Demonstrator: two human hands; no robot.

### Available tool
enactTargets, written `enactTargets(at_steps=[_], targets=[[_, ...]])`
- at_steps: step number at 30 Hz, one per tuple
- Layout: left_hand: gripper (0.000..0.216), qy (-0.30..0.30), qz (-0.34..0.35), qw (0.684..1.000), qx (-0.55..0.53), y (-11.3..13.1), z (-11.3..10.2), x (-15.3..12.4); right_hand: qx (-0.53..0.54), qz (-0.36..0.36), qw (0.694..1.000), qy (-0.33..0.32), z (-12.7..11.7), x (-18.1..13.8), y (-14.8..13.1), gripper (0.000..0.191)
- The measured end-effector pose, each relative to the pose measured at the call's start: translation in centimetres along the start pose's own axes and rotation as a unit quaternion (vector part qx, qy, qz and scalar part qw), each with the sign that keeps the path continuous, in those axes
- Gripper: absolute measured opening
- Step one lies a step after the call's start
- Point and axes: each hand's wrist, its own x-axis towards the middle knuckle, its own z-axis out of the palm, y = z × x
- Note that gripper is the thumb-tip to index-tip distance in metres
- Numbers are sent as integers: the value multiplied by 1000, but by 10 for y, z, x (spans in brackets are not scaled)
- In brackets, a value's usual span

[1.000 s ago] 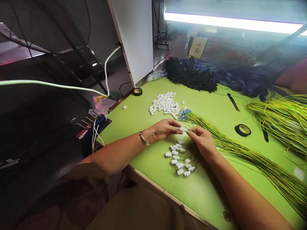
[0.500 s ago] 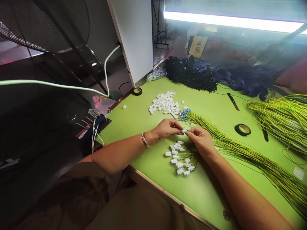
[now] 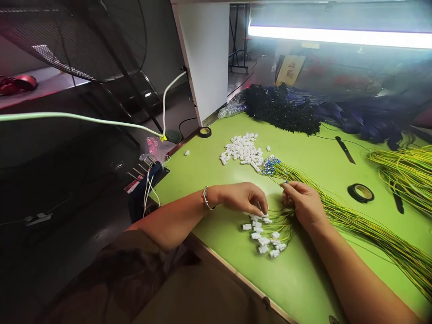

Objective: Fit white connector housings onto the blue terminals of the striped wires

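Note:
My left hand reaches down with fingers curled, fingertips on a white connector at the top of a small cluster of wired white connectors. My right hand is closed in a pinch on a yellow-green wire with a blue terminal, taken from the long bundle of yellow-green wires that runs off to the right. The blue-tipped wire ends fan out just above my hands. A pile of loose white connectors lies further back on the green table.
A black tape roll lies right of the bundle, a smaller tape roll near the table's back left edge. Black and dark blue wire heaps fill the back. More yellow-green wires lie far right. A fan stands left.
My hands have parted: the left one has dropped to the finished connector cluster, the right one has moved up to a wire in the bundle. The camera has shifted slightly.

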Motion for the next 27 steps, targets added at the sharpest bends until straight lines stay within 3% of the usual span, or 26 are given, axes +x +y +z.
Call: enactTargets(at_steps=[1, 2, 4, 5, 7, 10, 16, 20, 23, 25, 27], targets=[[15, 49, 7, 997, 57, 2, -10, -4, -11, -3, 1000, -13, 1, 0, 0, 31], [16, 140, -6, 983, 121, 2, -21, -9, -18, -6, 1000, -23, 1, -1, 1, 31], [19, 335, -81, 908, 239, -2, -47, -17, -16, -4, 999, -34, 2, -2, 1, 31], [22, 375, -119, 875, 283, -6, -60, -21, -10, -1, 999, -36, 3, -3, 1, 30], [28, 363, -180, 849, 339, -15, -80, -27, 3, 2, 999, -36, 3, -3, 1, 27], [29, 297, -222, 850, 375, -28, -92, -28, -3, -6, 1000, -27, 1, -2, 2, 22], [16, 280, -216, 839, 413, -33, -84, -21, -43, -11, 999, -23, 0, -3, 0, 18], [8, 302, -167, 845, 408, -30, -70, -12, -67, -20, 997, -28, 2, -3, -1, 18], [6, 327, -101, 894, 288, -24, -46, 0, -75, -28, 996, -31, 3, -4, 0, 20], [6, 324, -83, 937, 98, -21, -26, 8, -80, -31, 996, -29, 3, -4, 1, 22], [17, 291, -87, 945, -120, -19, -7, 14, -90, -38, 995, -30, 4, -4, 2, 24]])
